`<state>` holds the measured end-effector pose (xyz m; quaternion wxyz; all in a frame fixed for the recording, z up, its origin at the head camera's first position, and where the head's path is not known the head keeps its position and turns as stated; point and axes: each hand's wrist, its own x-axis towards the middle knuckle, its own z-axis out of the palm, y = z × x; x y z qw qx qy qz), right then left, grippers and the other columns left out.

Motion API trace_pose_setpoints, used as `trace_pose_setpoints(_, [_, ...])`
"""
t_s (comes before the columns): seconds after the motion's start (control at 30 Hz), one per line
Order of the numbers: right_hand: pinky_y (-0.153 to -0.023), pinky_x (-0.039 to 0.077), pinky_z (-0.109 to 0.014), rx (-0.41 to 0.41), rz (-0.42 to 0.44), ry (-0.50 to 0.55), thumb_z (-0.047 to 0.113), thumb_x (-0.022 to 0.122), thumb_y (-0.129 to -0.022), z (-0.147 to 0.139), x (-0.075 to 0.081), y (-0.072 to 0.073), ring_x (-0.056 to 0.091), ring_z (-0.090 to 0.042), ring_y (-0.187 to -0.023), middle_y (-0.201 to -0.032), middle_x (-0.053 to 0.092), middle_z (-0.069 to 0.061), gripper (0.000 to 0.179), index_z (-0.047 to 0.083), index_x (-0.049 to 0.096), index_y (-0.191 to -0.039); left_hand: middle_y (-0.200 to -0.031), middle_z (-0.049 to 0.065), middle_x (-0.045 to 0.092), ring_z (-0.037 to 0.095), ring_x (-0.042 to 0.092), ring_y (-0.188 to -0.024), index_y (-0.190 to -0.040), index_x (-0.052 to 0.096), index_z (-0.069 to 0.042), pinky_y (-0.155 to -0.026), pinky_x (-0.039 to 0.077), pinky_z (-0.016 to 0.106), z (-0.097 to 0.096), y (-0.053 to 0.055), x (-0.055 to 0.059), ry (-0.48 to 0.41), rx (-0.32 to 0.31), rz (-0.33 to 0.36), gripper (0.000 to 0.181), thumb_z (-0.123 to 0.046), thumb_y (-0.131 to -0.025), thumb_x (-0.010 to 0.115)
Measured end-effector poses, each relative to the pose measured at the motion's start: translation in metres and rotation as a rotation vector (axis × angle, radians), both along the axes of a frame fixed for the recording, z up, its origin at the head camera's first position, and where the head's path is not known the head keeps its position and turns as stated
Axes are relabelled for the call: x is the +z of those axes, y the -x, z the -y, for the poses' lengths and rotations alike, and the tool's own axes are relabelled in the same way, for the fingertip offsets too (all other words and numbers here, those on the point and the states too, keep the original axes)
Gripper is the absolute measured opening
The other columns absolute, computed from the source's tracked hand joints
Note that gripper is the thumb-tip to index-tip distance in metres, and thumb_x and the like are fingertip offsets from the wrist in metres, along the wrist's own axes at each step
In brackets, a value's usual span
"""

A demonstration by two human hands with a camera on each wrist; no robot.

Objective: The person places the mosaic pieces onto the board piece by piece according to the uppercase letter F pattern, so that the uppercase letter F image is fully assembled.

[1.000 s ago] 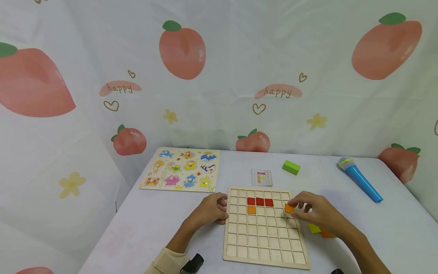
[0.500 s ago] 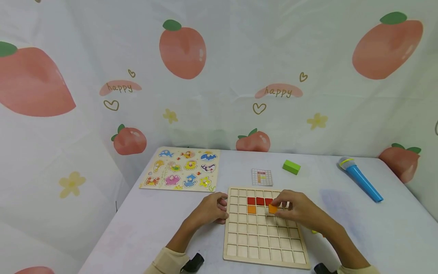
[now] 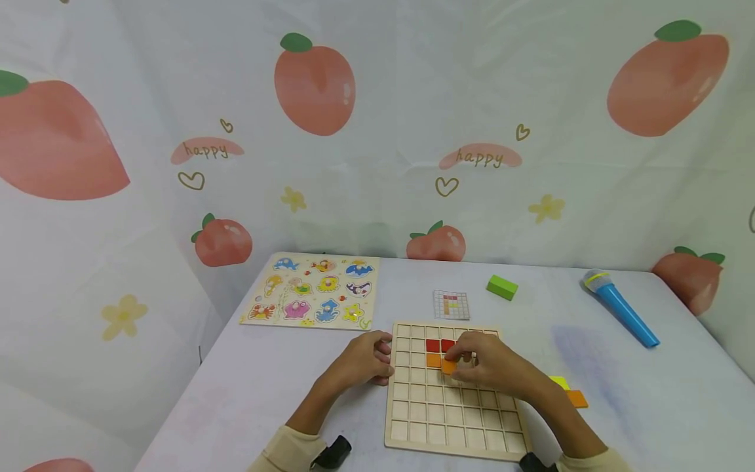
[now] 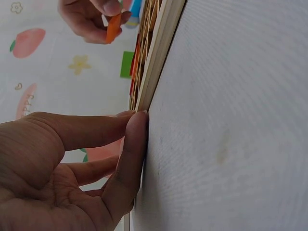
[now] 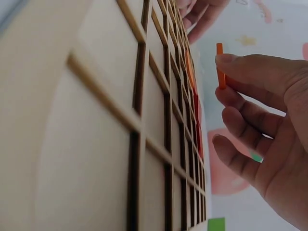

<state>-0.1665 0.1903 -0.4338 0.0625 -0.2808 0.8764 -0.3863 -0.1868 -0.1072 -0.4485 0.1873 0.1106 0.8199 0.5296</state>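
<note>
My right hand [image 3: 486, 357] pinches an orange square tile [image 3: 449, 366] between thumb and fingers over the wooden grid board [image 3: 454, 414]. In the right wrist view, this tile [image 5: 220, 67] stands edge-on, a little off the board's face. Red tiles [image 3: 433, 345] lie in a row of the grid, partly behind my right fingers. Another orange tile [image 3: 433, 360] sits in the cell below the leftmost red one. My left hand [image 3: 361, 360] holds the board's left edge; the left wrist view shows thumb and finger [image 4: 137, 139] pinching that edge.
A yellow tile [image 3: 559, 382] and an orange tile [image 3: 577, 398] lie right of the board. Behind it are a printed pattern card [image 3: 451, 305] and a green block [image 3: 503, 287]. A sea-animal peg puzzle [image 3: 312, 292] lies back left, a blue toy microphone [image 3: 625, 314] back right.
My right hand has carried the orange tile leftward across the board, from its right edge to beside the orange tile in the grid. My left hand has stayed at the board's edge.
</note>
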Motion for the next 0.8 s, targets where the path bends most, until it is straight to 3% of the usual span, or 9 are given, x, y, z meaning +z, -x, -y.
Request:
trace_pose_setpoints(0.5, [-0.073, 0.051, -0.024, -0.001, -0.057, -0.088, 0.03, 0.088, -0.088, 0.023, -0.005, 0.003, 0.057, -0.01, -0.086, -0.091, 0.065, 0.011, 0.017, 0.019, 0.081, -0.099, -0.11, 0.012, 0.061, 0.017, 0.065, -0.087, -0.142, 0.056, 0.008, -0.066, 0.068, 0.032, 0.0, -0.001, 0.001, -0.005, -0.009, -0.013, 0.063, 0.007, -0.083, 0.079])
trace_pose_setpoints(0.8, [-0.08, 0.054, -0.027, 0.004, -0.028, -0.157, 0.022, 0.085, -0.088, 0.028, -0.007, 0.003, 0.057, -0.008, -0.09, -0.097, 0.065, 0.013, 0.014, 0.019, 0.079, -0.101, -0.109, 0.012, 0.061, 0.017, 0.065, -0.086, -0.141, 0.057, 0.009, -0.065, 0.067, 0.031, 0.0, 0.0, 0.0, -0.008, -0.012, -0.018, 0.063, 0.006, -0.083, 0.079])
